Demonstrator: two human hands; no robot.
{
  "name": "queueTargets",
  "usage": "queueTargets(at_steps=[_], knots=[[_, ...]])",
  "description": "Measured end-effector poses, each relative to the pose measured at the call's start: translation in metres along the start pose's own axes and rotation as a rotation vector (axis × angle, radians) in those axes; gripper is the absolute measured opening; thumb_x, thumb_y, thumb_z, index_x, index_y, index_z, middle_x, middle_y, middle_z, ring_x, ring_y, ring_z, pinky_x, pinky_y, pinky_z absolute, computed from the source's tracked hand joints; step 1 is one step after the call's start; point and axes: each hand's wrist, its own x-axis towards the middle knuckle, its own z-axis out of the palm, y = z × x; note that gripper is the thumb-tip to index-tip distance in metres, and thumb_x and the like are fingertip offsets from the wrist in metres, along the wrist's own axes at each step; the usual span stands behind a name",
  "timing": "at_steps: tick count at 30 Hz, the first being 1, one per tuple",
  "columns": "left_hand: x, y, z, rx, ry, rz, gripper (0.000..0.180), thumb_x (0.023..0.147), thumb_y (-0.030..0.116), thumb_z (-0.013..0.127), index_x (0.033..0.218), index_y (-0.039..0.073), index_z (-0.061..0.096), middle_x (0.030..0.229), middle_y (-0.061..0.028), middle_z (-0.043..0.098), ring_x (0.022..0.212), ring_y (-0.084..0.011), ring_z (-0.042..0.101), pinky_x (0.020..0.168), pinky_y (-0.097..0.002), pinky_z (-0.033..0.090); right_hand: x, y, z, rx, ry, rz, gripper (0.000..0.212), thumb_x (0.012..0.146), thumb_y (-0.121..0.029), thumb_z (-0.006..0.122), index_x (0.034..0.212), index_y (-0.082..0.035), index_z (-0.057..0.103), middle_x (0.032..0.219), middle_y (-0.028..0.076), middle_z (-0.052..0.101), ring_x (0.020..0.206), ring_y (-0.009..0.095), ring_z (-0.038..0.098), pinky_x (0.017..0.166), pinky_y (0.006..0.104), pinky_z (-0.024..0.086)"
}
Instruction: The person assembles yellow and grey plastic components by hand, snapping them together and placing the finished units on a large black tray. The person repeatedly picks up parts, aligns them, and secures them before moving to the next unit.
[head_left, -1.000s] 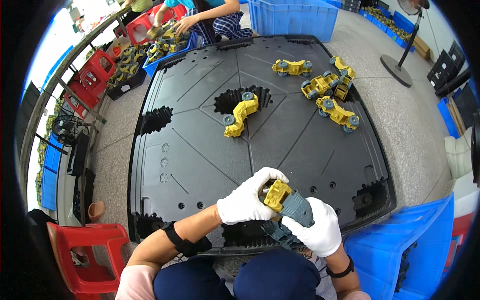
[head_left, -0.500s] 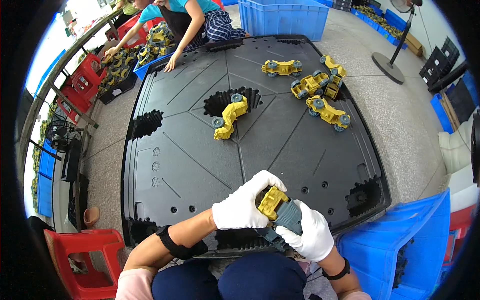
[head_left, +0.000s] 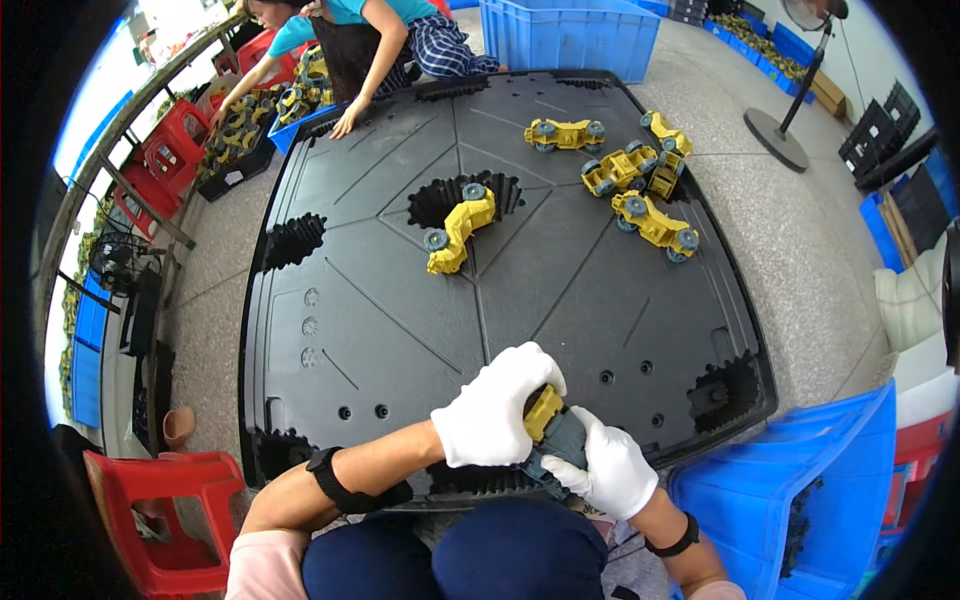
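In front of my lap, at the near edge of the black table, both my hands wear white gloves and are closed around a toy vehicle [head_left: 566,437] with a yellow part and a dark grey-green part. My left hand [head_left: 488,412] wraps the yellow part from the left and above. At the lower right, my right hand [head_left: 612,470] grips the grey-green part, thumb lying across it. Fingers hide much of the toy and where its parts meet. Beyond my hands, a yellow toy chassis with grey wheels [head_left: 462,232] lies beside the table's central hole.
More yellow wheeled chassis [head_left: 655,228] cluster at the table's [head_left: 390,300] far right. A co-worker [head_left: 385,40] leans at the far left, one hand on the table edge. A blue crate [head_left: 790,490] stands near right, a red stool [head_left: 165,520] near left, a blue bin [head_left: 570,38] behind.
My left hand has rolled further over the yellow part, covering more of it. My right hand has shifted slightly left and down with the toy. The chassis on the table have stayed put.
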Motion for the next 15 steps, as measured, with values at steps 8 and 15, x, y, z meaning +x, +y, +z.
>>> queueTargets(at_steps=[8,15], knots=[[-0.001,-0.006,0.001,-0.207,-0.062,0.027,0.053,0.052,0.001,0.068,0.104,0.007,0.057,0.104,-0.0109,0.055,0.101,-0.0280,0.056,0.091,-0.0367,0.045,-0.006,0.005,0.013,0.122,0.087,-0.096,0.073,0.085,-0.045,0.072,0.123,0.012,0.044,0.073,0.023,0.063,0.067,0.041,0.065,0.064,0.0448,0.053],[0.000,0.005,0.000,-0.332,-0.063,-0.045,0.056,0.055,-0.002,0.067,0.109,0.005,0.055,0.107,-0.0077,0.055,0.104,-0.0214,0.055,0.094,-0.0327,0.044,0.001,-0.002,0.001,0.147,0.116,-0.095,0.078,0.085,-0.046,0.072,0.126,0.013,0.040,0.081,0.025,0.063,0.072,0.041,0.066,0.066,0.0462,0.053]])
